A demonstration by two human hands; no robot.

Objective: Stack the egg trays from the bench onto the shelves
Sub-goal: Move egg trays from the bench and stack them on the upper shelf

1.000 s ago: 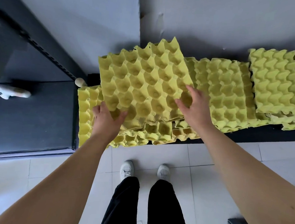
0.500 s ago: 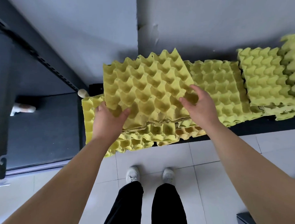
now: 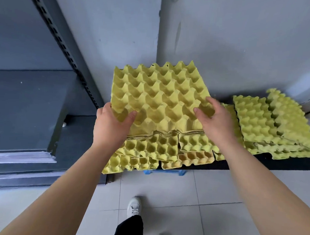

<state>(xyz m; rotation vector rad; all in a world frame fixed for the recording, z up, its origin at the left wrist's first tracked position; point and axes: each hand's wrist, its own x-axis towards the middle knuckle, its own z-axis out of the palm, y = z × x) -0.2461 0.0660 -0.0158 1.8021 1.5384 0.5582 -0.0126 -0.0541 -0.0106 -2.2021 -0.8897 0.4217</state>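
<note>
Held trays: a thin nested stack of yellow egg trays, the held trays [image 3: 160, 98], is in the middle of the view, its far edge tipped up toward the wall [image 3: 225, 40] and its near edge low over the bench [image 3: 276, 166].
Left hand: the left hand [image 3: 111, 128] grasps the near-left corner, thumb pressed into a cup on top, fingers hidden underneath.
Right hand: the right hand [image 3: 215, 120] grasps the near-right side, thumb and fingers curled onto the top tray.
Loose trays: more yellow trays, the loose trays [image 3: 149, 151], lie overlapping and askew on the bench right under the held ones, overhanging its near edge.
Right pile: a separate right pile [image 3: 274, 126] sits farther right on the bench, apart from the hands.
Shelf: a dark shelf [image 3: 26, 111] stands to the left, with a slotted upright [image 3: 61, 42] running diagonally behind it.
Floor: pale tiled floor [image 3: 209, 190] in the near part, one white shoe [image 3: 134, 207] on it.
</note>
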